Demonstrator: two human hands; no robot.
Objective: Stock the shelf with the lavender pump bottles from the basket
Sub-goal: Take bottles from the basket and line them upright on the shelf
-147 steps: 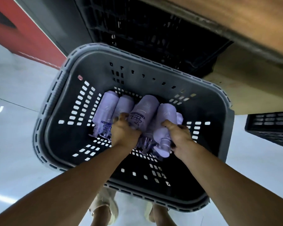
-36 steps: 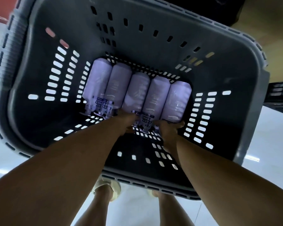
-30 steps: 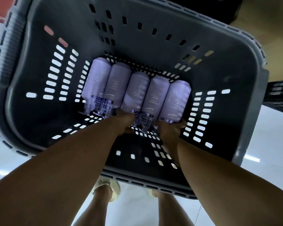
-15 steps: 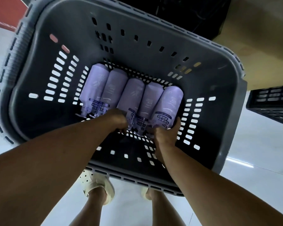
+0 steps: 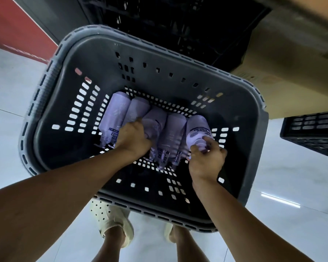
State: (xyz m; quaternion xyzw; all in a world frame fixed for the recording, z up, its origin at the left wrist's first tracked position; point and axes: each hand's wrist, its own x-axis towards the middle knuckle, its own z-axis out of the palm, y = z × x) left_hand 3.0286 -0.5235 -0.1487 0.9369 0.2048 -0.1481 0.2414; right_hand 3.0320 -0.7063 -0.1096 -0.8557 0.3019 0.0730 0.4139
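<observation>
Head view: lavender bottles (image 5: pixel 173 129) lie in the basket (image 5: pixel 178 61).
Your left hand (image 5: pixel 133 141): fingers curled round a middle bottle (image 5: pixel 155 120).
Your right hand (image 5: pixel 206 161): grips the end bottle (image 5: pixel 197 129) by its neck.
Feel: likely hard and slippery; hold the body.

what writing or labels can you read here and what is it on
None is legible.
rightmost bottle: dark label print, too blurred to read.
leftmost bottle: dark print near its neck, too small to read.
cardboard box: faint marks, illegible.
</observation>
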